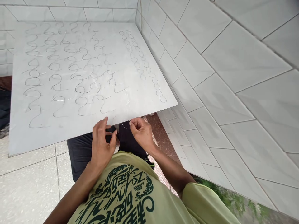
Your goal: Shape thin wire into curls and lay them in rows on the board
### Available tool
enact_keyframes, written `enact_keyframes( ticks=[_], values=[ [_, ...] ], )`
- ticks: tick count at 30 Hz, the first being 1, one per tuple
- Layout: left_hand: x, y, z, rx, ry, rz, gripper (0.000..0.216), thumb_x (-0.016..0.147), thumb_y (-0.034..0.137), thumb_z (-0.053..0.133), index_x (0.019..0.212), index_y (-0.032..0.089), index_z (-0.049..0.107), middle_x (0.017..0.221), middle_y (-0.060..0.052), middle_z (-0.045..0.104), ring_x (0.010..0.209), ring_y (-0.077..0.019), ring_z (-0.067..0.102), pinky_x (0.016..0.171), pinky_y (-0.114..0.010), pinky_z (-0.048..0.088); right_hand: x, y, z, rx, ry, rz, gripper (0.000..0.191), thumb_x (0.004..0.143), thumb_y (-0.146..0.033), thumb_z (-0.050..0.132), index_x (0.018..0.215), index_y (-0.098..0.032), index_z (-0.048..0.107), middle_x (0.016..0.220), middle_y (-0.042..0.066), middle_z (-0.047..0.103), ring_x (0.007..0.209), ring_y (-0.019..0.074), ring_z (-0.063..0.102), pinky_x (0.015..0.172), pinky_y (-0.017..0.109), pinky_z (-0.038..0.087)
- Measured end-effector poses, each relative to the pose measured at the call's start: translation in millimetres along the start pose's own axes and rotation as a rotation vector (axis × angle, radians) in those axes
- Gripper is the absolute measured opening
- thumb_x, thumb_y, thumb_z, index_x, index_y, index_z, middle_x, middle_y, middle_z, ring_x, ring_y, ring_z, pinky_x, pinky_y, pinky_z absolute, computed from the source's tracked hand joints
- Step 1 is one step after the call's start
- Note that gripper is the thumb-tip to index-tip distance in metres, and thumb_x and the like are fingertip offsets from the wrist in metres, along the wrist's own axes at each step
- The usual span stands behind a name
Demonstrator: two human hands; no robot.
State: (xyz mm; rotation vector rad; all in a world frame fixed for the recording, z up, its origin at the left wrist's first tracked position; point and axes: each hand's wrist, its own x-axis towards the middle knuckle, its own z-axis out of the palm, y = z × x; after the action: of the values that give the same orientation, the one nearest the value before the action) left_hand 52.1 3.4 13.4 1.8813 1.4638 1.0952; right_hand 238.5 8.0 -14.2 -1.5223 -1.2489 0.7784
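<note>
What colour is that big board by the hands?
The board is white; the head view shows it best.

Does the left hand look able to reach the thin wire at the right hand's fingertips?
Probably yes: the left hand looks empty, and nothing visible stands between it and the thin wire.

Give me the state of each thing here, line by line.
White board: lying flat
Curved wires: bent, spread in rough columns
Small loops: in two rows, board's right side
Left hand: open, at the board's near edge
Right hand: pinched shut
Thin wire: curved, held in the right hand
</note>
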Motion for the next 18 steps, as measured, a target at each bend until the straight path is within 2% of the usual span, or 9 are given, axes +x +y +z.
enact_keyframes(
  ticks=[2,4,10,12,14,16,18],
  values=[
    [-1.8,-7.1,1.6,0.151,0.029,0.131,0.048,0.096,0.03,0.065,0.144,0.024,0.059,0.141,-0.017,0.051,0.108,-0.024,0.065,0.091,-0.042,0.06,-2.5,-1.0,2.7,0.029,-0.033,0.023,0.012,0.093,-0.033,0.062,0.088,-0.023,0.065,0.068,-0.002,0.06,0.059,0.0145,0.052,0.056,0.026,0.043],
    [-2.0,-13.8,2.4,0.21,0.002,0.176,0.036,0.097,0.028,0.062,0.133,0.024,0.069,0.133,-0.015,0.056,0.104,-0.0236,0.065,0.092,-0.042,0.059,-5.8,-4.0,5.5,0.089,-0.075,0.061,0.012,0.093,-0.034,0.063,0.088,-0.023,0.065,0.068,-0.003,0.061,0.057,0.014,0.054,0.054,0.025,0.043],
    [3.0,-17.4,-2.9,0.084,-0.09,0.104,0.027,0.1,0.033,0.057,0.116,0.024,0.078,0.112,-0.009,0.069,0.101,-0.0222,0.068,0.097,-0.037,0.057,-4.4,-18.7,-2.3,0.372,-0.273,0.243,0.026,0.092,-0.046,0.066,0.086,-0.021,0.063,0.061,-0.003,0.061,0.046,0.0121,0.054,0.044,0.024,0.04],
    [4.8,-13.2,-5.7,-0.027,-0.103,0.028,0.026,0.099,0.034,0.06,0.113,0.024,0.079,0.108,-0.008,0.071,0.094,-0.0202,0.069,0.091,-0.035,0.059,2.1,-20.5,-11.9,0.409,-0.32,0.251,0.033,0.096,-0.053,0.059,0.09,-0.021,0.064,0.066,-0.001,0.064,0.048,0.0134,0.057,0.043,0.025,0.041],
    [6.7,-8.4,-7.7,-0.199,-0.126,-0.132,0.024,0.096,0.037,0.065,0.107,0.023,0.08,0.099,-0.006,0.072,0.08,-0.0173,0.07,0.079,-0.033,0.061,8.1,-20.1,-20.6,0.327,-0.289,0.18,0.035,0.1,-0.053,0.053,0.097,-0.02,0.066,0.074,0.001,0.067,0.055,0.015,0.061,0.048,0.027,0.045],
    [8.7,-4.5,-8.5,-0.39,-0.165,-0.341,0.025,0.091,0.042,0.071,0.102,0.021,0.079,0.086,-0.003,0.072,0.066,-0.0154,0.069,0.067,-0.031,0.061,11.1,-18.8,-24.6,0.117,-0.231,0.027,0.032,0.101,-0.049,0.054,0.104,-0.021,0.068,0.084,0.004,0.07,0.066,0.0172,0.065,0.058,0.029,0.051],
    [10.7,-3.0,-8.0,-0.546,-0.194,-0.506,0.028,0.086,0.044,0.077,0.099,0.019,0.078,0.076,-0.001,0.071,0.06,-0.0152,0.067,0.062,-0.031,0.061,10.5,-17.7,-22.6,-0.128,-0.246,-0.167,0.028,0.103,-0.044,0.055,0.112,-0.02,0.068,0.096,0.007,0.073,0.082,0.0204,0.068,0.073,0.033,0.054]
  ],
)
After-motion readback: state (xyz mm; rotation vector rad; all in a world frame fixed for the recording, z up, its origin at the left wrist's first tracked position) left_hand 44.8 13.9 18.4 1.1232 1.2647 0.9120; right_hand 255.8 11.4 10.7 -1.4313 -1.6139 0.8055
